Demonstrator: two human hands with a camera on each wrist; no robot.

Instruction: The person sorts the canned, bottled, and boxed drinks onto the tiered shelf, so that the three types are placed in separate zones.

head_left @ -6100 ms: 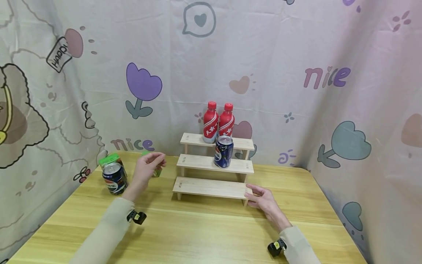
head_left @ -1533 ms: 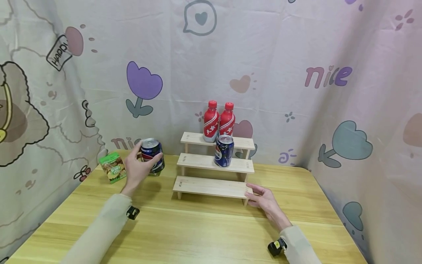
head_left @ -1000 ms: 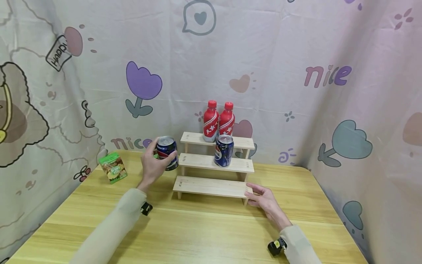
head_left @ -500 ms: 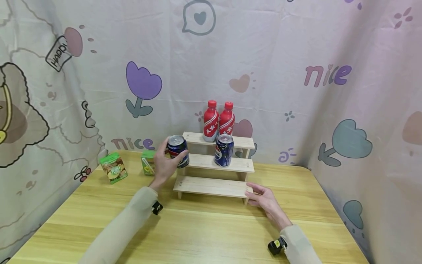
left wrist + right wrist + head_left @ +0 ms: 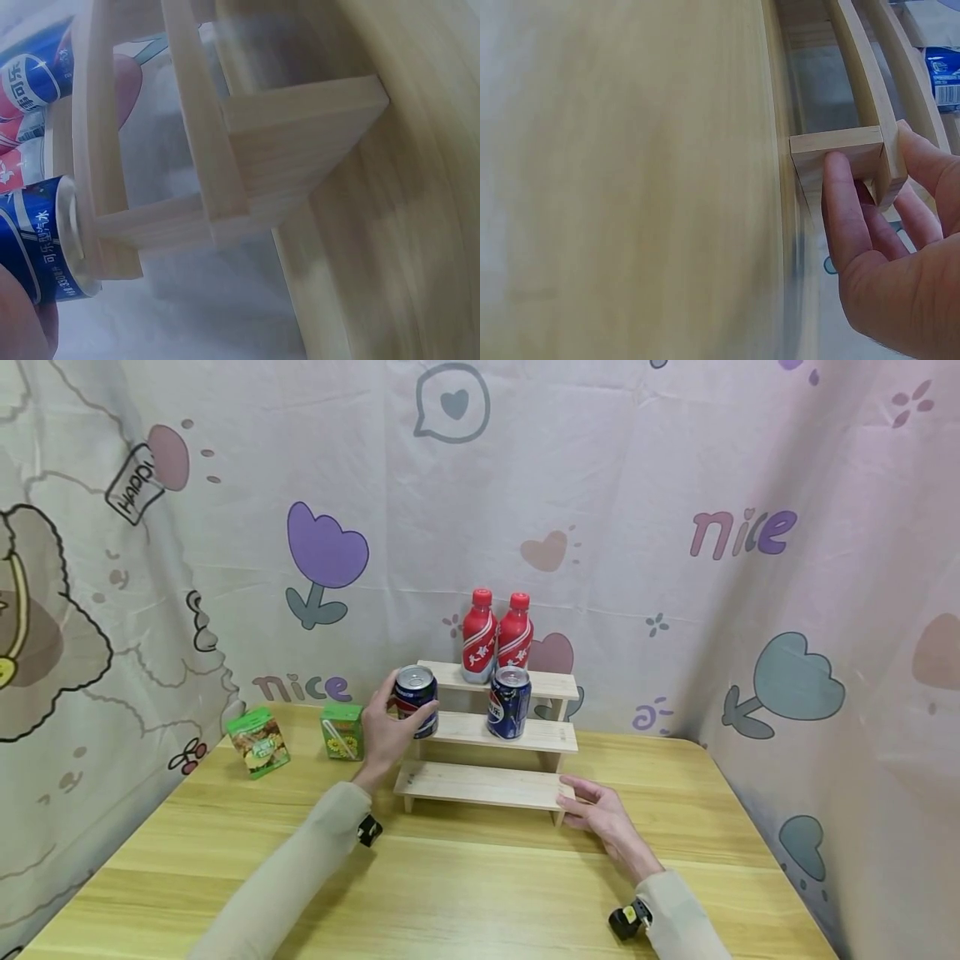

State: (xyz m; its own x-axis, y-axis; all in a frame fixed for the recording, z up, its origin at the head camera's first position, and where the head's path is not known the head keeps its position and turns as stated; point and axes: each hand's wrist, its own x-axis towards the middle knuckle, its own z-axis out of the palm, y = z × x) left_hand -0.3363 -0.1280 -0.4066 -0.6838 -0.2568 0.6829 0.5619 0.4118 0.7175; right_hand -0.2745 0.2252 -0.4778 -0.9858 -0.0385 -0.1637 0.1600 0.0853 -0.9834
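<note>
My left hand (image 5: 385, 732) holds a blue cola can (image 5: 416, 697) upright, fingers and thumb around its sides, at the left end of the middle step of a three-tier wooden display stand (image 5: 472, 783). In the left wrist view the can's base (image 5: 69, 232) is right at the end of that step; whether it bears weight there I cannot tell. A second cola can (image 5: 509, 706) stands farther right on the same step. With thumb above and fingers against the end support, my right hand (image 5: 602, 818) grips the stand's bottom step at its right end.
Two red bottles (image 5: 479, 639) stand side by side on the top step. On the wooden table (image 5: 480, 893), left of the stand, are a green drink carton (image 5: 342, 732) with a straw and a green snack packet (image 5: 258, 743). A printed curtain (image 5: 622, 468) hangs behind.
My left hand picked up the can from the table's left side and carried it right to the middle step's left end. The carton and packet came into full view. My right hand stayed put.
</note>
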